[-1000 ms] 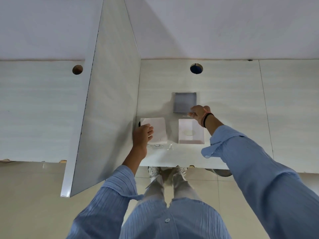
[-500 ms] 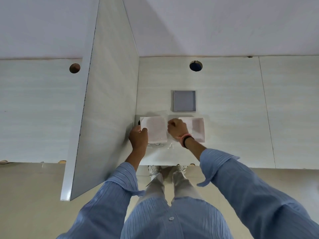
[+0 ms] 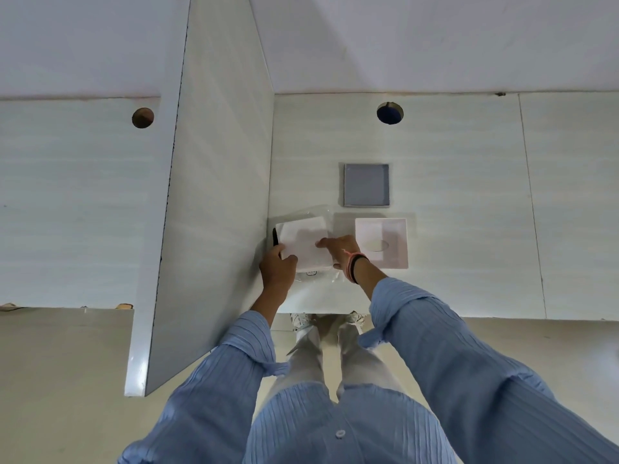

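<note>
Presumably mid-unwrapping: I saw the left hand (image 3: 277, 267) gripping the white pad (image 3: 303, 241) at 7 o'clock and the right hand (image 3: 341, 249) pinching its 3 o'clock edge, near the desk's (image 3: 469, 182) front. The slick wrapper (image 3: 326, 277) could have slipped, dropping it.

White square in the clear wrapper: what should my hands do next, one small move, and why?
Probably slide the white square out of the clear wrapper with the right hand while the left hand pins the film. Both hands hold the square at its edges, loose film shows beyond its far and near sides, and a white tray lies just to its right.
</note>
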Demonstrator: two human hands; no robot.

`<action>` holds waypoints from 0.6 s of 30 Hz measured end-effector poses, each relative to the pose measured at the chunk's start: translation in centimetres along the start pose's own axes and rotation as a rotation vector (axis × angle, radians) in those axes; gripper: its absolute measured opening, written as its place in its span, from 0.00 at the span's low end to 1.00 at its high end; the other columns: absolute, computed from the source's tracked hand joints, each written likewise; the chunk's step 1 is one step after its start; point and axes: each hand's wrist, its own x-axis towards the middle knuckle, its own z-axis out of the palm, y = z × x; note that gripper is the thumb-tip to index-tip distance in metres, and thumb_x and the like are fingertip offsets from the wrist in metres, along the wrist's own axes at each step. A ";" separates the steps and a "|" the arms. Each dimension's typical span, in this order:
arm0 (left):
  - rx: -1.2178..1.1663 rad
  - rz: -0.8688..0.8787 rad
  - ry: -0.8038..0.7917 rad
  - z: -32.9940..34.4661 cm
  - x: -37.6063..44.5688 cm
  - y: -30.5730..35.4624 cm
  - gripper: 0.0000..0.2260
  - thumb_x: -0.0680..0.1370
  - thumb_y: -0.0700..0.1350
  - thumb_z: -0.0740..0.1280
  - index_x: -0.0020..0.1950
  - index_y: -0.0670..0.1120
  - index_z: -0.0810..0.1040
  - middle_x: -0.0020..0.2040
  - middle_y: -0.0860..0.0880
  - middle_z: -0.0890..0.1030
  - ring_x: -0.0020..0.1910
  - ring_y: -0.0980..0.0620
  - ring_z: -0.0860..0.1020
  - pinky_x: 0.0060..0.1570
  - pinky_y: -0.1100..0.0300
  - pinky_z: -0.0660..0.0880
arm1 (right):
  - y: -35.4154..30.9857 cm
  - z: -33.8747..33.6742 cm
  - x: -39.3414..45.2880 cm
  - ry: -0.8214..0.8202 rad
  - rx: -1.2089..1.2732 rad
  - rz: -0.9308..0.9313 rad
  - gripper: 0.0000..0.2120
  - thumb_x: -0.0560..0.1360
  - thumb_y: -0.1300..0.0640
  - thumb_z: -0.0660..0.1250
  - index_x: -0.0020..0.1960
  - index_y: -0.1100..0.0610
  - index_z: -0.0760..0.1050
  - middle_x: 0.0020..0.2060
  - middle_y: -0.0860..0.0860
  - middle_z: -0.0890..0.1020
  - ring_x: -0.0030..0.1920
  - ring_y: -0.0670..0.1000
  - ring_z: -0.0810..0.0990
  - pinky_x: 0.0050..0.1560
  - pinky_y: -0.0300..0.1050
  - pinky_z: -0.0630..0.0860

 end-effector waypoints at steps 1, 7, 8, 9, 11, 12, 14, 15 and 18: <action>0.001 -0.008 -0.006 -0.1 0.0 0.0 0.24 0.76 0.38 0.65 0.73 0.41 0.73 0.65 0.41 0.79 0.59 0.41 0.79 0.54 0.51 0.80 | 0.0 0.1 0.1 -0.009 0.022 0.007 0.24 0.71 0.52 0.75 0.62 0.64 0.78 0.51 0.57 0.80 0.48 0.58 0.78 0.44 0.47 0.77; -0.035 -0.045 -0.030 0.0 0.6 -0.7 0.26 0.76 0.37 0.64 0.75 0.44 0.71 0.70 0.43 0.76 0.63 0.43 0.77 0.53 0.56 0.77 | 0.3 1.1 0.5 -0.068 0.122 0.011 0.14 0.65 0.53 0.79 0.45 0.57 0.79 0.51 0.58 0.85 0.52 0.59 0.83 0.62 0.57 0.79; -0.043 -0.046 -0.032 0.0 0.6 -0.8 0.26 0.76 0.37 0.64 0.75 0.44 0.71 0.70 0.44 0.76 0.63 0.43 0.77 0.54 0.56 0.77 | 0.4 1.2 0.8 -0.056 0.100 -0.005 0.19 0.61 0.50 0.80 0.46 0.57 0.80 0.51 0.57 0.85 0.52 0.60 0.83 0.61 0.59 0.80; -0.050 -0.048 -0.034 0.1 0.7 -1.0 0.26 0.76 0.36 0.63 0.75 0.44 0.71 0.70 0.44 0.76 0.62 0.44 0.77 0.53 0.57 0.77 | 0.5 1.3 0.9 -0.041 0.055 -0.030 0.24 0.58 0.48 0.80 0.49 0.58 0.81 0.50 0.57 0.85 0.52 0.60 0.83 0.60 0.59 0.80; -0.079 -0.053 -0.041 0.1 0.7 -1.2 0.26 0.76 0.36 0.62 0.75 0.44 0.71 0.69 0.45 0.77 0.58 0.46 0.76 0.52 0.58 0.76 | 0.5 1.5 0.8 -0.033 -0.014 -0.083 0.27 0.57 0.46 0.79 0.50 0.59 0.81 0.48 0.56 0.85 0.50 0.60 0.84 0.57 0.57 0.81; -0.097 -0.056 -0.044 0.1 0.8 -1.3 0.26 0.76 0.36 0.62 0.75 0.45 0.71 0.69 0.45 0.77 0.57 0.47 0.76 0.52 0.58 0.75 | 0.6 1.6 0.5 -0.038 -0.016 -0.108 0.23 0.59 0.48 0.79 0.49 0.58 0.81 0.47 0.56 0.85 0.50 0.60 0.84 0.56 0.57 0.82; -0.133 -0.063 -0.045 0.1 0.8 -1.2 0.26 0.76 0.35 0.61 0.75 0.45 0.71 0.69 0.46 0.76 0.57 0.49 0.75 0.53 0.58 0.75 | 0.5 1.6 -0.3 -0.042 0.012 -0.148 0.17 0.62 0.51 0.79 0.47 0.57 0.80 0.45 0.55 0.85 0.49 0.60 0.84 0.55 0.57 0.83; -0.145 -0.065 -0.044 0.1 0.8 -1.2 0.25 0.77 0.35 0.61 0.75 0.44 0.71 0.68 0.46 0.76 0.57 0.49 0.75 0.54 0.58 0.75 | 0.6 1.6 -0.6 -0.039 0.021 -0.167 0.17 0.63 0.52 0.79 0.46 0.58 0.79 0.44 0.55 0.85 0.49 0.60 0.84 0.54 0.57 0.83; -0.209 -0.083 -0.017 0.1 0.3 -0.7 0.20 0.76 0.37 0.60 0.66 0.46 0.78 0.60 0.47 0.80 0.54 0.46 0.77 0.53 0.53 0.77 | 0.5 1.5 -1.5 -0.031 0.052 -0.215 0.24 0.64 0.54 0.79 0.56 0.59 0.75 0.46 0.53 0.82 0.48 0.57 0.82 0.52 0.55 0.83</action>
